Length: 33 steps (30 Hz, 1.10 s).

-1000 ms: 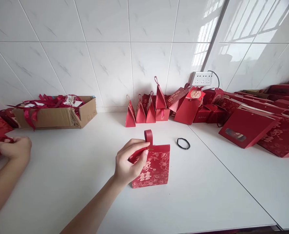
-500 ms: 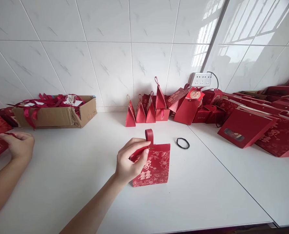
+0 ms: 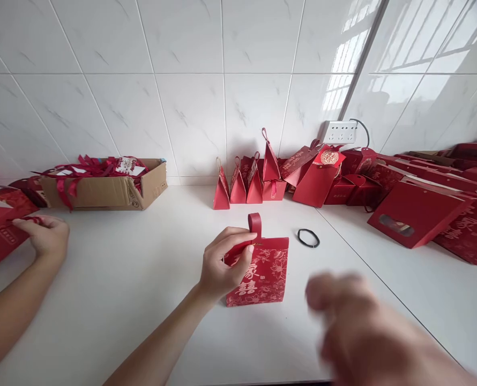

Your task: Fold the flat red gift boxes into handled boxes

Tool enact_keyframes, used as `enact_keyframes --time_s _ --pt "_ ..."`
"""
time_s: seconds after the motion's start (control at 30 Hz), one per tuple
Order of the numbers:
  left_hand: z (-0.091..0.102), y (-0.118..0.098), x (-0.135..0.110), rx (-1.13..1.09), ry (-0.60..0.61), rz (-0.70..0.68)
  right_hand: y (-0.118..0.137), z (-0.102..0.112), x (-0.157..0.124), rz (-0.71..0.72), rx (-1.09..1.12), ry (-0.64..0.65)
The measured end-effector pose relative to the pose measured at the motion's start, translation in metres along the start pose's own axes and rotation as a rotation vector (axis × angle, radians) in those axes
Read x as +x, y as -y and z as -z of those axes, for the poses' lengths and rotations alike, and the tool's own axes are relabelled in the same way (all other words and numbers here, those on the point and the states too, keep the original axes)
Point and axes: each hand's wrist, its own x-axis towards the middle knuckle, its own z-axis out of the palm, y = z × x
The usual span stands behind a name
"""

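A big pale 囍 sign stands on the red paper bag with flowers.
The left hand hides part of the sign above it, so that one can't be read for sure. The brown cardboard box has slanted black letters; two S's can just be made out. The round gold sign on a small red paper tag is too tiny to read. So are the white marks on the dark red bag at the far right and the red paper box at the left edge.

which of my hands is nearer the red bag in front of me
Left. Your left hand grips the red bag at its top; your right hand, blurred, is to its right.
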Motion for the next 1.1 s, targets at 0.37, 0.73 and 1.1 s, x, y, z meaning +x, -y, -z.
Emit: enact_keyframes --time_s 0.37,0.73,1.1 --pt "0.001 -0.001 0.001 0.008 0.031 -0.052 -0.08 -0.028 0.048 0.062 -0.107 0.022" --pt "0.001 -0.004 0.001 0.002 0.047 0.083 -0.074 -0.032 0.037 -0.047 -0.015 -0.037" --pt "-0.001 -0.008 0.001 -0.019 0.015 0.249 -0.071 -0.036 0.036 -0.169 0.01 -0.084"
